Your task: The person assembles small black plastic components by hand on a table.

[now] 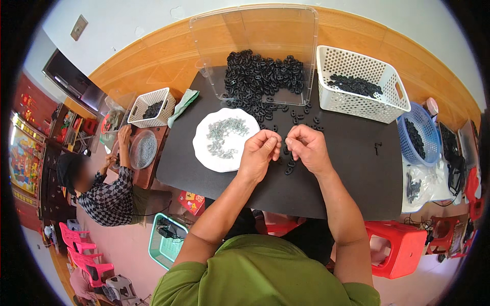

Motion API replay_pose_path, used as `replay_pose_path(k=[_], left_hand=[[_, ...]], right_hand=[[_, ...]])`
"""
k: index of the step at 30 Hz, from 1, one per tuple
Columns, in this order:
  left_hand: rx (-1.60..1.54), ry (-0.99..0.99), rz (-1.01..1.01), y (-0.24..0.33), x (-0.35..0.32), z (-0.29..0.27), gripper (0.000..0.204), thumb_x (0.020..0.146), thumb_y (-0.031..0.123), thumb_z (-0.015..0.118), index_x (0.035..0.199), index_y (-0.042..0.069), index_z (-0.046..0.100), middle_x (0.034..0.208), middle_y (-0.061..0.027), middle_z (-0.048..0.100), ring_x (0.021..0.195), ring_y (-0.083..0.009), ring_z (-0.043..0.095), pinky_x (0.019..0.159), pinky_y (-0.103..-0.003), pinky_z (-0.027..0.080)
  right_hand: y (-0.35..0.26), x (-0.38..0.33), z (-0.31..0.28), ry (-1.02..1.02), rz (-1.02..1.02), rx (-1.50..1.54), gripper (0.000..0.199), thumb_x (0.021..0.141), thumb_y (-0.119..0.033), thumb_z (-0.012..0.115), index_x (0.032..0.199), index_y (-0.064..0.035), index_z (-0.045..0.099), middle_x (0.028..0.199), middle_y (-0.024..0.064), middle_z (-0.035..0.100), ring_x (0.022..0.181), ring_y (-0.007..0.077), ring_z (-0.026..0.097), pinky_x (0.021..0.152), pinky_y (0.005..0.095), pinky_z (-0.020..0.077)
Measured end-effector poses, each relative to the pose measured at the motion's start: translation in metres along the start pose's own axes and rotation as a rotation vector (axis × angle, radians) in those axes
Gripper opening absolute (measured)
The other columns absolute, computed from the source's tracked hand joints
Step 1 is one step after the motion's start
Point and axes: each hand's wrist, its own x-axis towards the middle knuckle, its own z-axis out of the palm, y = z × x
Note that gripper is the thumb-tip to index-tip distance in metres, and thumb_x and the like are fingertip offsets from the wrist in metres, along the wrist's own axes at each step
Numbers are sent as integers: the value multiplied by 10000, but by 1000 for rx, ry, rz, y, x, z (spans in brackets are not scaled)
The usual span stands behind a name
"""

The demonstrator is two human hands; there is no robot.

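Over the dark table (352,148), my left hand (259,154) is closed in a pinch, thumb against fingertips. Close beside it on the right, my right hand (310,149) pinches too, with a small gap between the two hands. Whatever either one holds is too small to make out. Below the fingertips, a few small black two-holed plastic pieces (290,168) lie on the tabletop. A white scalloped plate (204,155) left of my left hand carries many small silvery metal pieces (229,133). Beyond my hands, a heap of the black pieces (265,76) spills from a tipped clear bin (250,25).
White perforated basket (357,107) with black pieces stands back right, a blue basket (426,148) beyond it. At left, a person (109,196) works beside a bowl (144,150) of small pieces. A red stool (400,250) and green basket (166,250) are below the table.
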Motion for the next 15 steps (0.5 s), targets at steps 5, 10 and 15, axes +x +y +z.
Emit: replay_pose_path(k=[5,10,15], left_hand=[[75,1,21,0,-2,0,98,897,93,505,874,16,561,733,-8,534,599,-61,471,509,-185,394],[210,23,62,-1,-3,1,92,897,79,502,859,19,561,716,0,528,578,-49,457,485,-175,382],[560,22,203,3,-5,0,92,889,64,510,834,10,561,685,6,525,555,-38,452,475,-172,373]], right_hand=[[4,0,2,7,-6,-42,100,801,-62,586,726,-23,533,616,-33,499,508,15,440,439,178,353],[7,0,2,25,-36,-138,107,791,-52,594,716,-15,528,615,-29,497,531,16,425,465,192,351],[6,-1,5,26,-54,-196,113,782,-46,596,704,-14,522,609,-12,497,520,35,427,462,207,354]])
